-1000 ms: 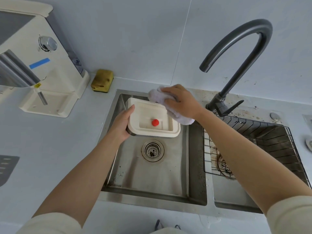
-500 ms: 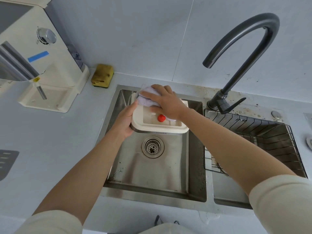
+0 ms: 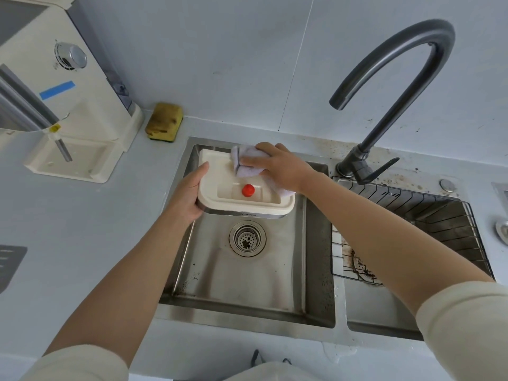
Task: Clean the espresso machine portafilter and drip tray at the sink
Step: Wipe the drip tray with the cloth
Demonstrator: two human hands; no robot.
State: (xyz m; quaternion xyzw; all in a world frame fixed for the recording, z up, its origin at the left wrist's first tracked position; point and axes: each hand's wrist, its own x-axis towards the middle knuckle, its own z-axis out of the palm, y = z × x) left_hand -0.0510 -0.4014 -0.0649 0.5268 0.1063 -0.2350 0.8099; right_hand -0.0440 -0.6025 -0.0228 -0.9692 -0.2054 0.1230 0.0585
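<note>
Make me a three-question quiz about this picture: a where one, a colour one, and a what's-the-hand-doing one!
1. Where is the sponge? A on the floor. B on the counter beside the espresso machine. C on a shelf.
2. What colour is the knob inside the drip tray? A blue. B red. C green.
3. What is the right hand doing? A waving. B hanging free. C holding a cloth against the drip tray.
Answers: 1 B, it lies by the machine's base; 2 B, it shows bright red; 3 C, it grips the cloth on the tray's far edge.
</note>
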